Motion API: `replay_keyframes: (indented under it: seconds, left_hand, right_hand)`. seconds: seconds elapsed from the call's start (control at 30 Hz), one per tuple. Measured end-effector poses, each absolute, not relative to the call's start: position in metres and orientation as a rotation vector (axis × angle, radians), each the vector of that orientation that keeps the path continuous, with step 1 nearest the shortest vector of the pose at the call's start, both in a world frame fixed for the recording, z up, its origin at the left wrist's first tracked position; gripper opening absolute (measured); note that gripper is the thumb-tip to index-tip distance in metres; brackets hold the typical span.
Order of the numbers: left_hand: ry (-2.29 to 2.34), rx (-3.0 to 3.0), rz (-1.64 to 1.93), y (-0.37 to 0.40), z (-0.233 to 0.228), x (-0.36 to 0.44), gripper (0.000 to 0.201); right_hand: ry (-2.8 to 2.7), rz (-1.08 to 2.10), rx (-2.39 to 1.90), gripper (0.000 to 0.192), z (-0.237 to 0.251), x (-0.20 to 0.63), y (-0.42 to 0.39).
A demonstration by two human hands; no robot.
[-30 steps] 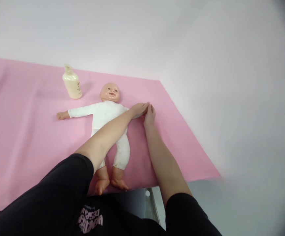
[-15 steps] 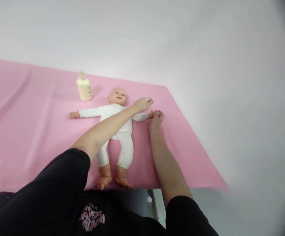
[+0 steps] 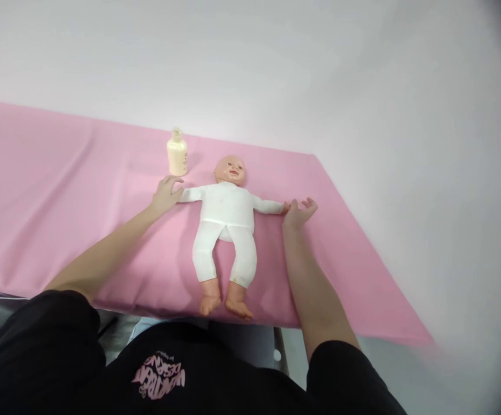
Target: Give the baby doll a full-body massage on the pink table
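A baby doll (image 3: 228, 208) in a white body suit lies on its back, arms stretched to both sides and bare feet toward me. At the end of its arm on the left, my left hand (image 3: 166, 195) curls around the doll's hand, which is hidden by my fingers. On the other side, my right hand (image 3: 298, 214) has its thumb against the doll's small hand (image 3: 285, 207), while its other fingers stretch out apart. A cream pump bottle (image 3: 177, 155) stands upright just beyond my left hand.
The doll and the bottle rest on a pink-covered table (image 3: 81, 190) with soft creases in its cloth. A pale wall or floor surface (image 3: 250, 69) lies beyond its far edge. The table's right edge slants toward me.
My left hand has moved from across the doll's chest to its arm on the left. My right hand's pinching fingers have spread. The view has shifted, so the doll appears further right.
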State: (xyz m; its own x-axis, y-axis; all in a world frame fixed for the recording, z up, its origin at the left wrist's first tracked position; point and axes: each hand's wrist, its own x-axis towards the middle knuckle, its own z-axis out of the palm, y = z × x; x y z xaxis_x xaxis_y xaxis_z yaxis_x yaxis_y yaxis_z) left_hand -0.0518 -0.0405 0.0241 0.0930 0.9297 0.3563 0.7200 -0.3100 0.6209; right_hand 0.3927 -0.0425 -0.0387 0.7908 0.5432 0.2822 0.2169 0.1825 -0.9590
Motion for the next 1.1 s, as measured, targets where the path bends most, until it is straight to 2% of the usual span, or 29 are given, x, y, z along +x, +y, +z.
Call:
replay_keyframes:
  seconds: [0.1,0.17,0.3,0.4,0.47,0.53,0.6,0.7,0.83,1.1]
  left_hand:
    - [1.862,2.022,0.947,-0.042,0.005,-0.087,0.043]
    - [1.899,2.023,0.873,-0.039,-0.003,-0.101,0.045]
    - [1.82,2.033,0.793,-0.035,-0.012,-0.111,0.046]
    - [1.657,1.888,0.978,-0.034,-0.016,-0.11,0.048]
    - [1.522,1.824,1.151,-0.034,-0.019,-0.107,0.046]
    - [1.413,1.852,1.282,-0.035,-0.021,-0.105,0.041]
    - [1.35,1.946,1.364,-0.036,-0.021,-0.103,0.037]
    - [1.288,2.1,1.443,-0.041,-0.019,-0.1,0.03]
    - [1.157,2.227,1.458,-0.047,-0.017,-0.096,0.028]
    - [1.1,2.196,1.499,-0.046,-0.018,-0.096,0.035]
  right_hand:
    - [-0.753,0.101,-1.462,0.049,-0.018,0.371,-0.051]
    - [-0.95,0.023,-1.439,0.045,-0.001,0.348,-0.055]
    - [-1.356,0.087,-1.31,0.029,0.036,0.284,-0.045]
    - [-1.899,0.242,-1.128,0.027,0.059,0.224,-0.03]
    - [-2.121,0.316,-1.035,0.038,0.068,0.18,-0.023]
    - [-2.271,0.36,-0.98,0.053,0.068,0.139,-0.02]
    - [-2.406,0.345,-1.005,0.057,0.063,0.106,-0.021]
    - [-2.538,0.316,-1.06,0.047,0.051,0.08,-0.023]
    - [-2.491,0.474,-1.109,0.031,0.039,0.082,-0.024]
    - [-2.397,0.63,-0.929,0.024,0.027,0.093,-0.02]
